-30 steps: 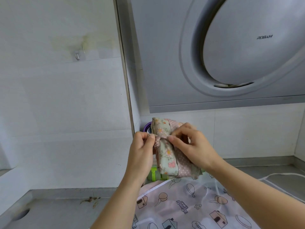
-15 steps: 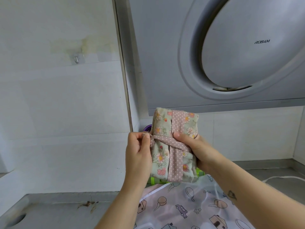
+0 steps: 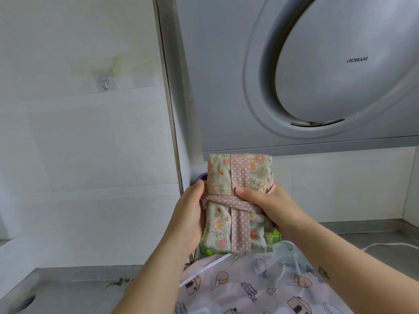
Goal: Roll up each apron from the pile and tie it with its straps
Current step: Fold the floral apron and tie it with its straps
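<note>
So both hands are up in front of the wall holding a rolled apron (image 3: 235, 205), green floral cloth with a pink polka-dot band running top to bottom down its middle. It's held upright in the air, above the counter (image 3: 68, 288), right under the bottom edge of the grey range hood (image 3: 294, 75).

A pink dotted strap (image 3: 233, 202) goes across the bundle around its middle, crossing over the vertical band. It looks bunched or knotted at the left edge, though I can't really make out the knot itself since it's right up against the palm.

The left hand (image 3: 189, 219) is cupped against the left side of the roll, fingers curled round the edge where the strap bunches. The right hand (image 3: 269, 203) clamps the right side, thumb pressed flat on the front just above the strap, other fingers hidden behind the cloth. So both hands are gripping the same bundle.

Lower down, another apron (image 3: 260, 288) lies spread on the counter, sheer whitish pink with little cartoon houses, cars and balloons printed on it. Something bright green (image 3: 275, 238) peeks out behind the bottom of the roll, and a bit of purple (image 3: 202, 176) shows by the left fingertips; can't tell what either is. A clear stick-on hook (image 3: 104, 83) sits on the white wall to the left, with yellowish staining around it.
</note>
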